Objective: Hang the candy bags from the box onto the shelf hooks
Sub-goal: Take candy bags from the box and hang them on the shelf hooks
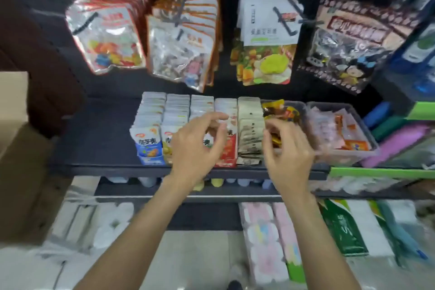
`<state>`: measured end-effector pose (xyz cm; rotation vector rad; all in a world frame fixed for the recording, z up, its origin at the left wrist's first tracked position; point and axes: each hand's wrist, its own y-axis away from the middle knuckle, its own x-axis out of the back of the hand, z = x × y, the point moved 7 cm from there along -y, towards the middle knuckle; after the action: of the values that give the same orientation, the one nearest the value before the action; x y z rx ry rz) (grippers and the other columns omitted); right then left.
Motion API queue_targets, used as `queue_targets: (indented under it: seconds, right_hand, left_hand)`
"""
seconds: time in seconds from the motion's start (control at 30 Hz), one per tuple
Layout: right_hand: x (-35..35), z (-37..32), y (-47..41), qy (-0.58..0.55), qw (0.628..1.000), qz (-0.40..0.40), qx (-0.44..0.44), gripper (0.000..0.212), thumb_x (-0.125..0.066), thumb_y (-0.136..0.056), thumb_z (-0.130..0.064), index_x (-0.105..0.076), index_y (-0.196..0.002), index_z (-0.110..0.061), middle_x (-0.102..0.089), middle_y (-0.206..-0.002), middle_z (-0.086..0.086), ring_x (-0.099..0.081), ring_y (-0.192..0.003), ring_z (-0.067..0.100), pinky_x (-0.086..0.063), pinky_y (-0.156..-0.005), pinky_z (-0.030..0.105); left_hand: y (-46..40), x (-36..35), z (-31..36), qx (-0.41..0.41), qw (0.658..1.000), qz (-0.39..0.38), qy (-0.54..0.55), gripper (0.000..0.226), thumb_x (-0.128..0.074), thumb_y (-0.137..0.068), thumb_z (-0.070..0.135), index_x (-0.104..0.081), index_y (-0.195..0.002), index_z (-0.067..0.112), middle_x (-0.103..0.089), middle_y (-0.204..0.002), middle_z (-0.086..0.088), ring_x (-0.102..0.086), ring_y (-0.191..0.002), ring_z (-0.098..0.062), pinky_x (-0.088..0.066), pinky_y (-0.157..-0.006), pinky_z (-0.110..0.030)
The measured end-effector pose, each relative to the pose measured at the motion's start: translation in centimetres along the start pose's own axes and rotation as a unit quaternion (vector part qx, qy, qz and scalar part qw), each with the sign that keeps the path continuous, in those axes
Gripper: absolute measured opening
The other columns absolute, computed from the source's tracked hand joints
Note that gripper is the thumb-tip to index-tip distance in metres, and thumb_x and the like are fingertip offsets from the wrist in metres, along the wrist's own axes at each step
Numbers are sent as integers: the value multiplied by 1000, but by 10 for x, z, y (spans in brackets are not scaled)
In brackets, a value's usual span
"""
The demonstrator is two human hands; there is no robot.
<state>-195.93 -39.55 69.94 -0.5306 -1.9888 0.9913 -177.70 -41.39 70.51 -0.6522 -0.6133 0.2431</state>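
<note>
Candy bags hang in rows on black shelf hooks: clear bags with coloured sweets point(107, 28) at the left, orange-topped bags point(186, 37) beside them, white-topped bags point(266, 37) and dark patterned bags point(348, 42) to the right. A cardboard box point(14, 139) stands at the left edge; its inside is hidden. My left hand point(197, 146) hovers over the shelf's rows of small packets point(150, 134), fingers loosely curled, holding nothing. My right hand point(288, 150) hovers beside it, fingers also loosely curled and holding nothing, in front of a small tub of orange wrapped snacks point(282, 110). The picture is blurred.
A clear plastic bin point(343, 132) of pink and orange packets sits at the right of the dark shelf point(98, 139). Green shelf rails point(381, 172) and coloured rolls lie further right. Below are tissue packs point(263, 238) and green packages point(343, 228) on the floor-level shelf.
</note>
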Motion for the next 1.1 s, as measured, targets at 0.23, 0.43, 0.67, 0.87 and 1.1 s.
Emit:
queue_targets:
  seconds: [0.23, 0.43, 0.67, 0.87, 1.1]
  right_hand:
    - [-124, -112, 107, -37, 955, -282, -79, 45, -64, -91, -17, -52, -134, -16, -67, -111, 3, -64, -98, 26, -52, -69, 36]
    - [-205, -227, 160, -59, 904, -413, -88, 23, -63, -90, -19, -62, -113, -16, -69, -105, 5, -66, -95, 30, -54, -71, 41]
    - [-288, -359, 159, -106, 856, -505, -25, 18, -58, -94, -26, -65, -110, -24, -69, -104, -4, -66, -93, 20, -52, -73, 37]
    - [-368, -465, 107, -179, 860, -477, 30, 19, -58, -93, -21, -68, -110, -23, -69, -101, -7, -65, -87, 15, -54, -72, 40]
    - [-508, -533, 106, -71, 802, -585, 97, 32, -56, -96, -18, -57, -128, -22, -59, -120, 3, -61, -104, 23, -49, -79, 34]
  left_hand:
    - [122, 145, -146, 143, 970, -134, -143, 35, -45, -83, 44, -70, -101, 28, -71, -84, 14, -66, -82, -12, -53, -70, -29]
    - [195, 294, -215, 205, 965, -99, -131, 37, -47, -88, 36, -71, -108, 16, -71, -103, 5, -61, -88, -12, -46, -77, -21]
    - [231, 433, -291, 269, 945, -44, -179, 19, -58, -91, 20, -70, -105, 16, -67, -103, 11, -59, -97, -7, -43, -69, -16]
    - [178, 520, -364, 223, 933, -117, -259, 19, -63, -88, 16, -70, -106, 14, -70, -99, 0, -60, -92, -19, -46, -79, -29]
    - [139, 560, -495, 251, 883, -248, -308, 35, -71, -84, 18, -65, -118, 13, -66, -105, -11, -59, -98, -36, -47, -81, -39]
